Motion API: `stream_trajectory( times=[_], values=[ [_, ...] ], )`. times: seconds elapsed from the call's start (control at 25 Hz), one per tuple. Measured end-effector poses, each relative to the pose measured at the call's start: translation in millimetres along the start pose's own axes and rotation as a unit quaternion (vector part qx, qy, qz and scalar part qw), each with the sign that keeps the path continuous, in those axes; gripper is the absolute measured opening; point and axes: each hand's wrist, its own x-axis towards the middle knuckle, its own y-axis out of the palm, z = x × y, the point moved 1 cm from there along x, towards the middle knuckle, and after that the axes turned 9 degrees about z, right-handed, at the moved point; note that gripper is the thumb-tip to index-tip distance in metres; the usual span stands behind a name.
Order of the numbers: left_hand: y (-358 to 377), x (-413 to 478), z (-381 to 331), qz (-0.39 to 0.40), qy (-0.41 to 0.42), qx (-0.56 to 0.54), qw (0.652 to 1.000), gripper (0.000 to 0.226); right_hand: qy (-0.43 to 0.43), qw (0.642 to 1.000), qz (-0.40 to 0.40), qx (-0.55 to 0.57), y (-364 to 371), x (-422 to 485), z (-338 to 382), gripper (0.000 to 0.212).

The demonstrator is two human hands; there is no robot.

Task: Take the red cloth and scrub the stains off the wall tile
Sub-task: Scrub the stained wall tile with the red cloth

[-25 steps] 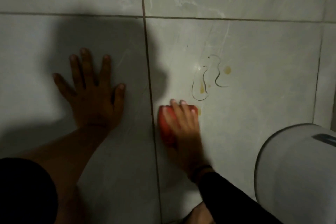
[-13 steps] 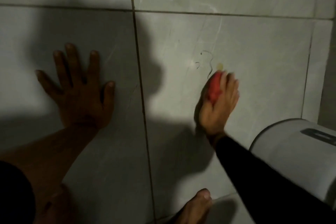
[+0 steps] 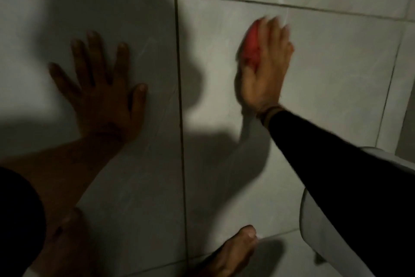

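Observation:
My right hand [image 3: 266, 67] presses the bunched red cloth [image 3: 252, 46] flat against the pale grey wall tile [image 3: 332, 70], in the tile's upper part right of the vertical grout line. The cloth shows only at the hand's left edge; the rest is under the palm and fingers. The hand is blurred by motion. No stain marks show around it; the spot under the hand is hidden. My left hand [image 3: 101, 94] lies flat on the neighbouring tile to the left, fingers spread, holding nothing.
A white rounded fixture [image 3: 318, 227] sits at the lower right, partly behind my black-sleeved right arm. My bare foot [image 3: 233, 252] stands on the floor at the wall's base. A dark vertical grout line [image 3: 179, 97] separates the two tiles. Heavy shadow covers the left tile.
My right hand has swept the cloth from low beside the grout line up and right over the squiggly brown marks, which no longer show. My left hand has stayed flat on the wall.

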Motion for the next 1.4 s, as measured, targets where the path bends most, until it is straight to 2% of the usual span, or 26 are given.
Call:
stream_trajectory(
  times=[0.04,0.12,0.2,0.28,0.32,0.4,0.44,0.52,0.56,0.64,0.72,0.76,0.8,0.88,0.96,1.04,1.12,1.2,1.32,1.4],
  values=[
    [0,-2,0,0.000,-0.005,-0.004,1.000,0.079,-0.060,0.997,0.039,-0.015,7,-27,7,0.080],
    [-1,-5,2,0.015,-0.010,-0.002,1.000,0.079,-0.091,0.989,0.110,-0.020,5,-92,-4,0.079],
    [-3,-6,0,0.016,-0.012,0.001,1.000,0.079,-0.001,0.996,0.086,0.018,-8,-79,-19,0.088],
    [-5,-4,-3,0.013,-0.009,0.006,1.000,0.078,0.088,0.995,0.003,0.042,-5,-8,0,0.094],
    [-6,-4,-3,0.010,-0.006,0.002,1.000,0.078,0.071,0.997,-0.026,0.030,0,23,26,0.092],
    [-5,-3,-3,0.005,0.000,-0.002,1.000,0.078,-0.060,0.997,-0.033,-0.026,20,33,70,0.089],
    [-5,-4,-2,0.004,-0.003,-0.001,1.000,0.078,-0.122,0.992,0.001,-0.041,33,8,79,0.087],
    [-7,-4,-1,0.007,-0.012,-0.005,1.000,0.079,-0.183,0.975,0.105,-0.066,37,-69,70,0.076],
    [-6,-5,-1,0.010,-0.011,-0.001,1.000,0.079,-0.176,0.972,0.137,-0.072,31,-97,52,0.072],
    [-6,-4,-3,0.008,-0.007,0.007,1.000,0.078,-0.114,0.984,0.130,-0.046,12,-92,27,0.073],
    [-5,-3,-2,0.003,-0.004,0.006,1.000,0.078,-0.036,0.998,0.055,-0.002,3,-26,38,0.083],
    [-5,-2,0,0.001,-0.001,0.005,1.000,0.079,-0.031,0.999,0.008,0.004,3,13,59,0.086],
    [-4,-3,0,0.002,0.001,0.003,1.000,0.079,-0.049,0.999,-0.016,-0.003,6,43,81,0.084],
    [-4,-4,-1,0.003,0.000,-0.003,1.000,0.078,-0.146,0.988,-0.023,-0.043,25,54,115,0.075],
    [-6,-4,0,0.004,-0.003,-0.007,1.000,0.077,-0.253,0.966,0.015,-0.053,52,-6,117,0.059],
    [-6,-4,1,0.011,-0.005,-0.004,1.000,0.077,-0.284,0.952,0.089,-0.071,61,-108,83,0.054],
    [-5,-5,0,0.016,-0.006,-0.010,1.000,0.077,-0.232,0.957,0.157,-0.079,53,-183,30,0.056],
    [-7,-4,-2,0.013,-0.001,-0.017,1.000,0.077,-0.111,0.980,0.134,-0.092,37,-191,-20,0.057],
    [-8,-4,-1,0.017,0.001,-0.012,1.000,0.078,0.081,0.995,0.041,-0.038,1,-103,-44,0.083],
    [-7,-6,-1,0.019,0.001,-0.010,1.000,0.078,0.116,0.993,-0.033,0.001,-20,-13,-24,0.087]
  ],
)
